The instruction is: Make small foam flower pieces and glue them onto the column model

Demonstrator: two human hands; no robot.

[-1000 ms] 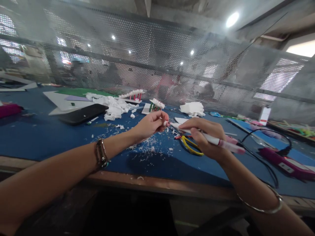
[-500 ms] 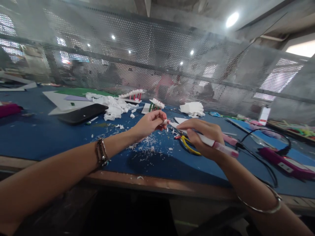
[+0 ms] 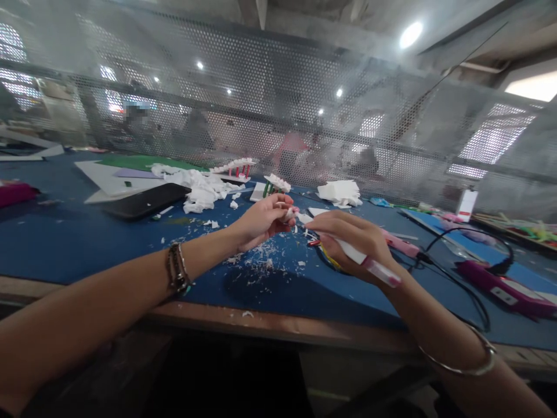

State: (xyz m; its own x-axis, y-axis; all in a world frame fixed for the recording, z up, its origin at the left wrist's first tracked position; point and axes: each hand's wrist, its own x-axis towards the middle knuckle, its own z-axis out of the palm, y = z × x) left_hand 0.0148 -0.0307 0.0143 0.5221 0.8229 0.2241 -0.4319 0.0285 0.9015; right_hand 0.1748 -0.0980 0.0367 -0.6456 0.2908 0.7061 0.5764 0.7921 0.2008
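Observation:
My left hand (image 3: pixel 259 225) is closed around a small white and pink piece (image 3: pixel 290 215), pinched at the fingertips above the table. Its exact kind is too small to tell. Across from it, my right hand (image 3: pixel 363 241) grips a white pen (image 3: pixel 383 273) with a clear pinkish rear end. The pen's front points at the piece, close to it; whether they touch I cannot tell. White shavings (image 3: pixel 267 261) lie scattered on the blue table (image 3: pixel 204 290) beneath my hands. Partly hidden behind my right hand are yellow-handled pliers (image 3: pixel 333 260).
White-topped little models on red posts (image 3: pixel 239 169) and green posts (image 3: pixel 276 184) stand at the back. Crumpled white paper (image 3: pixel 202 188) and a black phone-like slab (image 3: pixel 145 201) lie left. Rightward are a pink corded tool (image 3: pixel 402 244) and a purple box (image 3: pixel 505 290).
My right hand has tilted, so the pen's rear end sits further left and slightly lower. The piece in my left hand has turned a little and shows more of itself.

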